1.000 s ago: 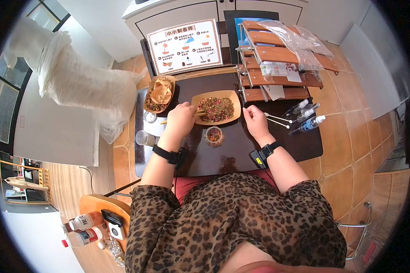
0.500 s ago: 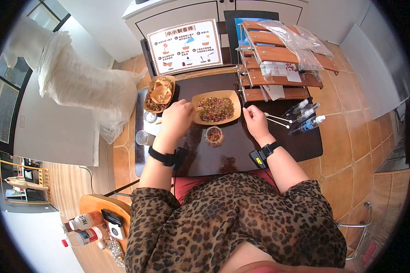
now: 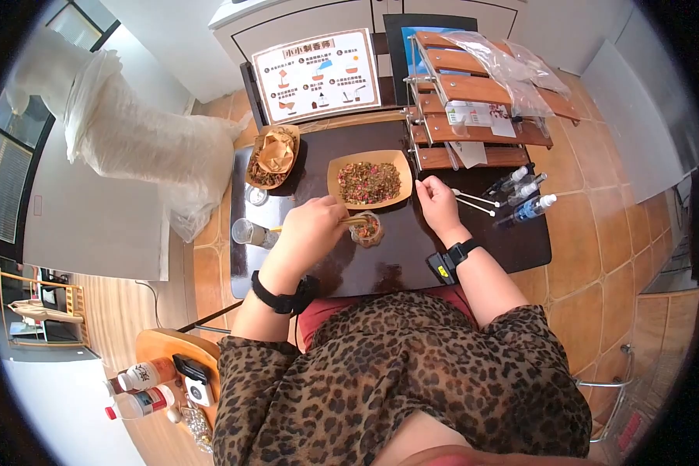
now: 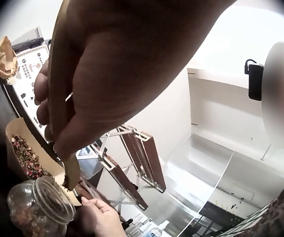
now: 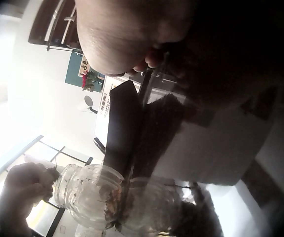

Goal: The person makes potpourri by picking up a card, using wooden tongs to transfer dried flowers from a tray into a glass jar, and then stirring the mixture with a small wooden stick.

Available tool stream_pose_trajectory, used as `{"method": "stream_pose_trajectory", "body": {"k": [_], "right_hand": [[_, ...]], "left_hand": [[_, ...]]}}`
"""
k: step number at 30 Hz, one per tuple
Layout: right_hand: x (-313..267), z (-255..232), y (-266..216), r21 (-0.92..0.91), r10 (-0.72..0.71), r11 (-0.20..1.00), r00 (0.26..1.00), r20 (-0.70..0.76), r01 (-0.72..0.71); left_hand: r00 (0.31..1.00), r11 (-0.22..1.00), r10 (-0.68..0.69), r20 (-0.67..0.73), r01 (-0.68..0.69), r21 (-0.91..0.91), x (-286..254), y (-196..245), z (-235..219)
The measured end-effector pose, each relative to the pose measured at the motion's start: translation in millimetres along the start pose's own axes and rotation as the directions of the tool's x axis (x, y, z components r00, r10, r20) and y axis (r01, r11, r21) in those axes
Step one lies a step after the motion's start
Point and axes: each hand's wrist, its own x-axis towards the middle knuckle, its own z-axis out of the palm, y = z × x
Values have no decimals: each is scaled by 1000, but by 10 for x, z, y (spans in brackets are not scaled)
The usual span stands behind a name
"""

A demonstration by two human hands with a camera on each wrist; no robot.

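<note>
My left hand point(image 3: 312, 229) pinches wooden tongs point(image 3: 352, 221), their tips at the mouth of a small clear jar point(image 3: 369, 233) with dried bits inside. In the left wrist view, dark bits show at the tips of the tongs point(image 4: 72, 173), close to the jar's rim point(image 4: 54, 197). Behind the jar lies a paper tray point(image 3: 400, 165) of mixed dried petals and herbs. To its right my right hand point(image 3: 440, 208) rests on the dark table point(image 3: 396, 264), fingers loosely curled, with nothing seen in it.
A second paper tray point(image 3: 290, 172) with crumpled paper stands at the back left, a clear cup point(image 3: 245, 231) nearer me. Small spray bottles point(image 3: 536, 206) and white sticks point(image 3: 476, 205) lie right. Behind stand an instruction sheet point(image 3: 316, 76) and a wooden slatted rack point(image 3: 474, 89).
My left hand has moved from the herb tray towards me and slightly right, bringing the tongs to the jar. My right hand has stayed nearly still.
</note>
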Motion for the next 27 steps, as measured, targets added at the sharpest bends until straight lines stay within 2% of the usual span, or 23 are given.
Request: {"method": "stream_pose_trajectory", "body": {"k": [10, 13, 17, 19, 20, 22, 23, 25, 27], "right_hand": [[1, 9, 4, 10, -7, 1000, 1000, -9, 7], [-3, 1, 7, 12, 2, 1000, 1000, -4, -2], [5, 30, 67, 9, -40, 999, 999, -30, 40], [11, 29, 97, 64, -12, 998, 1000, -3, 12], [20, 21, 97, 90, 1, 996, 1000, 12, -2], [43, -11, 50, 243, 117, 961, 990, 80, -134], [55, -31, 0, 313, 171, 928, 978, 121, -201], [61, -57, -143, 365, 129, 917, 986, 106, -159], [30, -63, -454, 436, 75, 893, 992, 100, -111]], "left_hand": [[999, 999, -28, 22, 28, 17, 9, -28, -9], [998, 998, -53, -35, 53, -25, 29, 2, -32], [981, 974, -87, -175, 47, -220, 50, 26, -49], [966, 951, -127, -226, 54, -303, 75, 54, -78], [964, 934, -155, -215, 72, -350, 94, 40, -73], [960, 891, -208, -190, 106, -441, 142, -7, -40], [958, 832, -237, -162, 115, -542, 166, -4, -43], [954, 680, -283, -97, 129, -721, 227, 14, -39], [949, 549, -309, -57, 129, -826, 298, 1, 46]]}}
